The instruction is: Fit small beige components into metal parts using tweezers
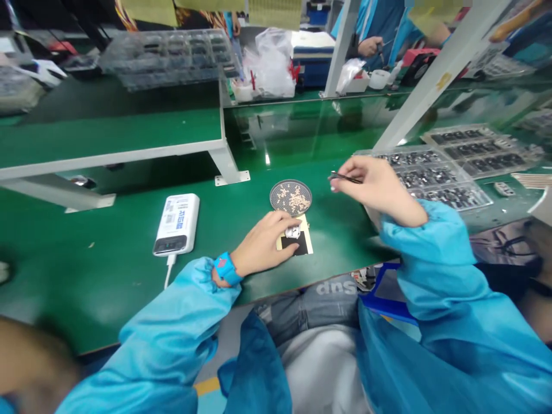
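Note:
My left hand [269,238] rests at the table's front, its thumb and fingers closed around a small white-and-silver part [293,232]. Under that part lies a black pad [302,246] with a pale yellow border. Just behind it sits a round dark mesh dish [273,198] scattered with many tiny beige pieces [297,198]. To the right, my right hand [366,181] is raised above the table, pinching dark tweezers [347,177] whose tip points left. Whether the tips hold anything is too small to tell.
A white power bank [177,221] with a cable lies at left. Divided clear trays [431,172] of small metal parts stand at right. A raised green shelf [172,126] with a metal leg [228,164] is at back left. Across the bench is another person's hand [370,46].

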### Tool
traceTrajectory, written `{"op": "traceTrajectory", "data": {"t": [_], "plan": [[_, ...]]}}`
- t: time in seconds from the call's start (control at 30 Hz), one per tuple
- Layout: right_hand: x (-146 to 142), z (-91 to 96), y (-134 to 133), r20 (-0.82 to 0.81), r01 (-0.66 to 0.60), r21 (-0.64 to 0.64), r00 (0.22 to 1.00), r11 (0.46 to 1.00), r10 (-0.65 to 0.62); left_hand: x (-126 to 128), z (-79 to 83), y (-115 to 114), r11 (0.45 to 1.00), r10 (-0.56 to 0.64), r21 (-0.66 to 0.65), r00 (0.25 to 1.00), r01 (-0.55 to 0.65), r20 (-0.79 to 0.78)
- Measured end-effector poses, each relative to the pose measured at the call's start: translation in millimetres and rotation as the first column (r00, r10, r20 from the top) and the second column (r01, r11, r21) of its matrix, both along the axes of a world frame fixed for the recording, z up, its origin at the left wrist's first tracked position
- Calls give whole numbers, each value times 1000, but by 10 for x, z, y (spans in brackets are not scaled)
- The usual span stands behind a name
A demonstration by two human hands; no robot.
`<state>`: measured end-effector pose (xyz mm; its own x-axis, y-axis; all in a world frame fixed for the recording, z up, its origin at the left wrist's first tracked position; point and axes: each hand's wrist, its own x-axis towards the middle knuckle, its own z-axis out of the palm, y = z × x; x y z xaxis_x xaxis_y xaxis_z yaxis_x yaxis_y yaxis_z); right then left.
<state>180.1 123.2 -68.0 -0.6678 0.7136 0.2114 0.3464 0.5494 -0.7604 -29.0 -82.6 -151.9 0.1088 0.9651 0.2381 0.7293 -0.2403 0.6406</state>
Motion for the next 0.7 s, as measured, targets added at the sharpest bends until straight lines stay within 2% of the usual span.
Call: {"op": "traceTrajectory", "data": {"t": [0.1,0.23,0.33,0.47,0.57,0.63,0.7], "plan": [[-379,-125,-134,-107,-117,2,987,993,117,22,5,4,997,55,-45,985,-63,-161],[-685,-388,-158,-215,-175,1,962,985,171,52,17,17,985,134,-75,961,-156,-240],[-703,-609,-163,-244,-239,35,940,970,240,57,45,0,977,164,-91,953,-193,-253],[-621,-757,-191,-260,-267,6,930,964,259,27,97,-37,982,88,-136,955,-131,-284],[-586,-731,-231,-297,-240,-100,933,966,201,-2,103,-43,980,118,-138,975,-145,-188],[-573,-688,-265,-327,-233,-167,930,958,169,-28,75,-33,964,218,-156,976,-215,0],[-562,-649,-300,-348,-241,-220,925,945,155,-64,30,-11,928,354,-214,903,-305,245]]}}
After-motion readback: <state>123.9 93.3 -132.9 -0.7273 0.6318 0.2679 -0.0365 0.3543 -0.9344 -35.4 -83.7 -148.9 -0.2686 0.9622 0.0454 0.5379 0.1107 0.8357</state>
